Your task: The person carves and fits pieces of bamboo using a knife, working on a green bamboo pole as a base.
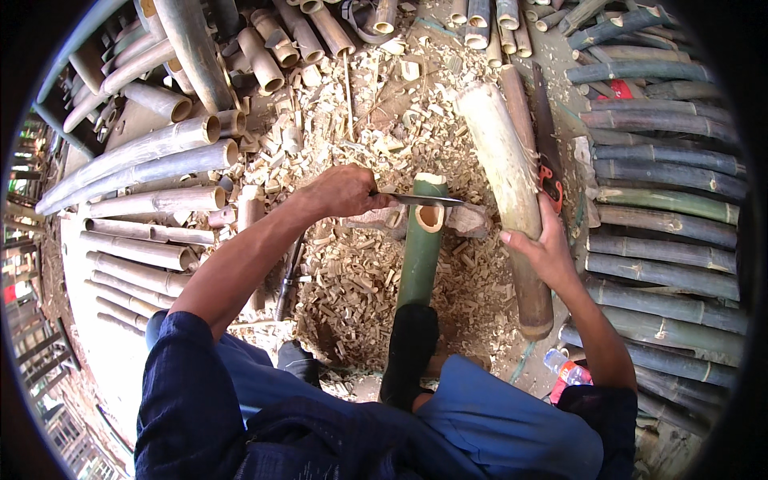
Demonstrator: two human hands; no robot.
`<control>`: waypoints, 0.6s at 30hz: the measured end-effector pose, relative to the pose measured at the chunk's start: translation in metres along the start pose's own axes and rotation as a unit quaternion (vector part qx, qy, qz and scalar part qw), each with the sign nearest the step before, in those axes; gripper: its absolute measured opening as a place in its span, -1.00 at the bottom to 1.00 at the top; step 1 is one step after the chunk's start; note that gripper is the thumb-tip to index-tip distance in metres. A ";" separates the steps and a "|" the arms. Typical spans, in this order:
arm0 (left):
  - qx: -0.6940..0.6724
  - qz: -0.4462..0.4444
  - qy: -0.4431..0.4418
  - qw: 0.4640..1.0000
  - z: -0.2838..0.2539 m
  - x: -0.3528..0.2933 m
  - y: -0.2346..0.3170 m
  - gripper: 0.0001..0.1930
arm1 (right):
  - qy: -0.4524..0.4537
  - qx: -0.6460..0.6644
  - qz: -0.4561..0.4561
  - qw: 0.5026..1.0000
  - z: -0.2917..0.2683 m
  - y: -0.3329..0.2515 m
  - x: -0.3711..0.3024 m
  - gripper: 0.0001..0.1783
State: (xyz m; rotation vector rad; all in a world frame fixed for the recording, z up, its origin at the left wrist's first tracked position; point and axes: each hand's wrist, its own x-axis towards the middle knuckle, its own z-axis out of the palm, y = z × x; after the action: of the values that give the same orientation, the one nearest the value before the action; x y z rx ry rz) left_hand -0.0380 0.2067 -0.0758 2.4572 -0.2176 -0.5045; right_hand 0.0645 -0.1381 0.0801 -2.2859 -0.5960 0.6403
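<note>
My left hand (346, 190) is closed around the handle of a knife (420, 199), its blade pointing right across a green bamboo tube (418, 268). A cut opening shows in the tube's wall just below the blade. A foot in a black sock (412, 336) presses on the tube's near end, and the far end lies by a wooden block (472, 220). In my right hand (548, 248) is a thick wooden club (512, 176), its far part pale and hacked, its near part brown. My thumb lies along its left side, with the fingers partly hidden.
Wood chips (344, 280) cover the ground. An orange-handled saw (549, 180) lies beyond my right hand. Dark bamboo poles (664, 244) are stacked at right, cut bamboo tubes (152, 200) at left. A chisel-like tool (286, 280) rests near my left foot, and a plastic bottle (566, 367) stands beside my right forearm.
</note>
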 end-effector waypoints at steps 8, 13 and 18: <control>0.016 -0.039 0.014 0.999 0.010 0.006 0.007 -0.42 | -0.042 -0.037 0.113 0.992 0.005 0.030 -0.076 -0.14; -0.033 -0.071 -0.059 0.995 -0.001 0.010 0.003 -0.42 | 0.012 -0.011 0.161 0.987 -0.011 0.009 -0.081 -0.21; -0.037 -0.052 -0.062 0.996 -0.002 0.014 -0.002 -0.45 | -0.033 0.061 0.155 0.985 0.009 0.050 -0.081 -0.17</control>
State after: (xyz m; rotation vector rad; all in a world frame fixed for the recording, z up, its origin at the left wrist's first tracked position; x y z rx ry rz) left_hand -0.0240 0.2054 -0.0796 2.3757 -0.1208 -0.6992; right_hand 0.0084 -0.2130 0.0618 -2.2661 -0.2219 0.8784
